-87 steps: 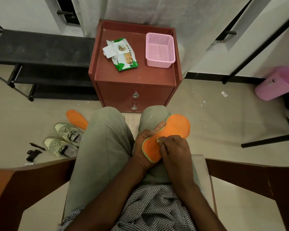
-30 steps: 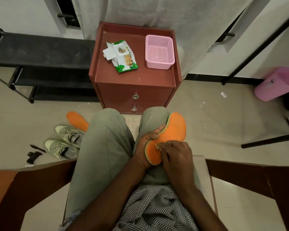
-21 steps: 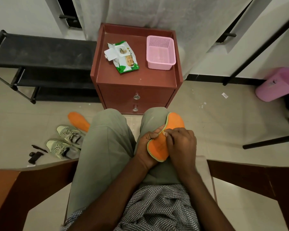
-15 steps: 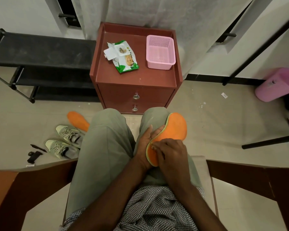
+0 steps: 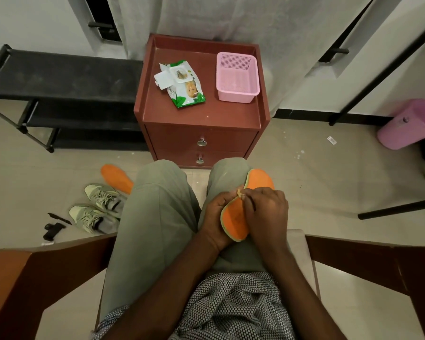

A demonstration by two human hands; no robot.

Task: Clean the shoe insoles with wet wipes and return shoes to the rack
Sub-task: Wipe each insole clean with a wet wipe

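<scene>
An orange insole (image 5: pixel 236 220) with a green rim rests on my right thigh. My left hand (image 5: pixel 215 217) grips its left edge from underneath. My right hand (image 5: pixel 268 213) lies across its middle, fingertips pinched on a small pale wipe (image 5: pixel 239 192) pressed against the insole. A second orange insole (image 5: pixel 117 177) lies on the floor by my left knee, next to a pair of pale green sneakers (image 5: pixel 97 207). The wet wipes pack (image 5: pixel 182 85), flap open, lies on the red-brown nightstand (image 5: pixel 201 114). The black shoe rack (image 5: pixel 59 94) stands at the left.
A pink basket (image 5: pixel 237 78) sits on the nightstand's right side. A pink bin (image 5: pixel 410 123) lies at the far right beside black metal legs. Small black items (image 5: pixel 53 227) lie on the floor near the sneakers. Wooden chair arms (image 5: pixel 35 278) flank me.
My right hand has slid up the insole from its heel end to its middle, rubbing the wipe back and forth. My left hand keeps its hold; the insole tilted more on edge.
</scene>
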